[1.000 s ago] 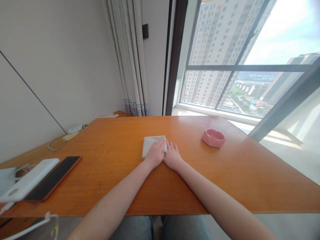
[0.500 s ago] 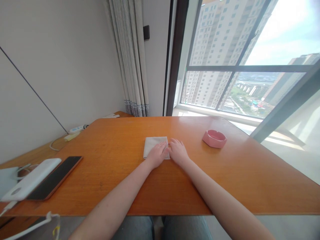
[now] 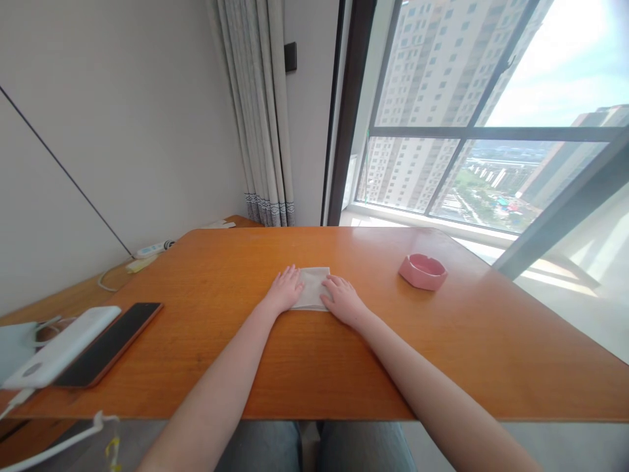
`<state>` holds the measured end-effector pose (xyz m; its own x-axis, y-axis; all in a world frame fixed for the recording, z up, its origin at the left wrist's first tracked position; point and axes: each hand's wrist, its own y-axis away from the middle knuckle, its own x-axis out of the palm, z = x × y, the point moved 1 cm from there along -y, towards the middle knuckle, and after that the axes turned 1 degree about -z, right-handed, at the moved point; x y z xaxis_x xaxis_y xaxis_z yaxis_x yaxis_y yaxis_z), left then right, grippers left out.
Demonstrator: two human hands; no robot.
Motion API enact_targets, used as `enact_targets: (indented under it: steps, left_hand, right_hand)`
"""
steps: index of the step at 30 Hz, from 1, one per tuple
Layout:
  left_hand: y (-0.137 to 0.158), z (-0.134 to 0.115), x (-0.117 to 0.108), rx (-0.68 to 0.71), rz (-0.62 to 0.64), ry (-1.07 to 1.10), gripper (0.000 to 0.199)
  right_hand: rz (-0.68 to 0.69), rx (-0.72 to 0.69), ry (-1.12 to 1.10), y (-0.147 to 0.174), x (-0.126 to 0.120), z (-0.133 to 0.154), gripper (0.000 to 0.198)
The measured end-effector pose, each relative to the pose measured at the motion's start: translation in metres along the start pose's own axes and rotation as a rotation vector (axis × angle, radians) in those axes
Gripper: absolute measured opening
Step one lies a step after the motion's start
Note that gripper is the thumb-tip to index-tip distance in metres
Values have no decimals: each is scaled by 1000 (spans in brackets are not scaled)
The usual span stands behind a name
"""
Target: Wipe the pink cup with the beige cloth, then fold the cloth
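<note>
Flat hands point(image 3: 314, 295) on soft folded cloth point(image 3: 311, 288)

The table point(image 3: 442, 354) lies bare around the cloth point(image 3: 312, 288) on its near, far and left sides. To the right, an ashtray point(image 3: 423, 271) stands well apart, with open wood between. At the near left edge a phone point(image 3: 111, 344) and a power bank point(image 3: 59, 347) lie side by side, touching. Cables point(image 3: 115, 278) and a power strip point(image 3: 152, 249) crowd the far left by the wall.
</note>
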<state>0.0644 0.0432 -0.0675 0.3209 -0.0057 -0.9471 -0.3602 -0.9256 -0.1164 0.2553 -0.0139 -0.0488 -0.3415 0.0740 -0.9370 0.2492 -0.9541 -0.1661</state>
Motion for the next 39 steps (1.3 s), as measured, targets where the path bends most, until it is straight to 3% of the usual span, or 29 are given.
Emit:
enact_targets:
  steps: [6,10,17,21,23,26,34,36,39]
  left_hand:
    - [7,-17,2,9,14,-27,65]
    - [13,-26,1,22,26,-12,68]
    - [24,-47,0,119,70,19,69]
    - [27,-53,-3,199,125,54,70]
    - [27,-53,-4,239,147,82,69]
    - [27,-50,-6,284,155,124,70]
    - [27,-53,-11,438,190,237,61]
    - [27,-55,-13,449,184,241,59]
    - [27,-56,-16,432,140,228,62]
  right_hand:
    - [1,205,-10,0,-14,-3,46]
    - [50,253,-123,-2,-14,-5,61]
    - [-21,356,-346,-2,-24,-9,75]
    - [98,416,-346,-2,-32,-14,55]
    - [144,382,-223,-1,-34,-15,40]
    - [154,359,-34,1,-37,-16,36]
    - [209,458,-378,4,-54,-33,45]
    - [264,436,-348,5,-54,-32,44]
    - [343,358,-186,9,-50,-26,20]
